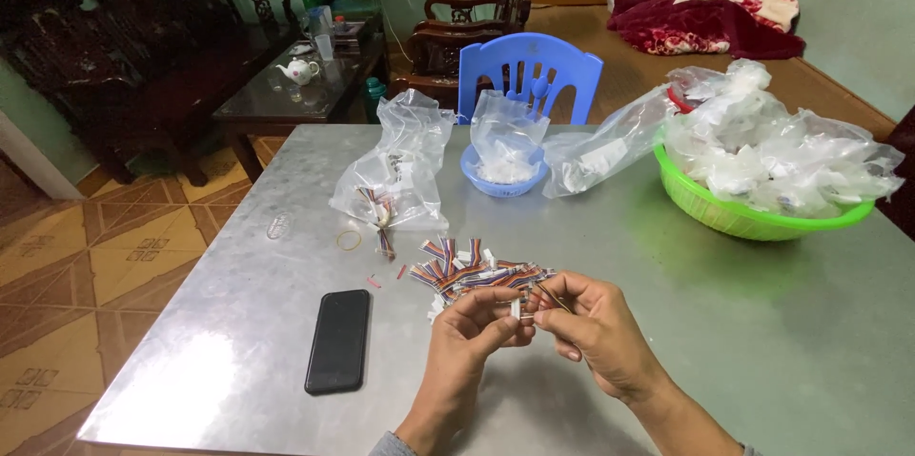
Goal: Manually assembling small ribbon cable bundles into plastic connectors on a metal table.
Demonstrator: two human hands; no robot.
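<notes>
My left hand (474,328) and my right hand (593,324) meet above the metal table (238,323), fingertips pinching one small multicoloured ribbon cable with a white connector (527,304) between them. Just beyond my fingers lies a pile of several similar short cables (469,271). A clear plastic bag (397,165) with more cables in it stands behind the pile.
A black phone (337,340) lies face down to the left. A rubber band (349,241) sits near the bag. A small blue bowl (503,182) with a bag of white parts, a green basket (743,213) full of plastic bags, and a blue chair (530,70) stand further back.
</notes>
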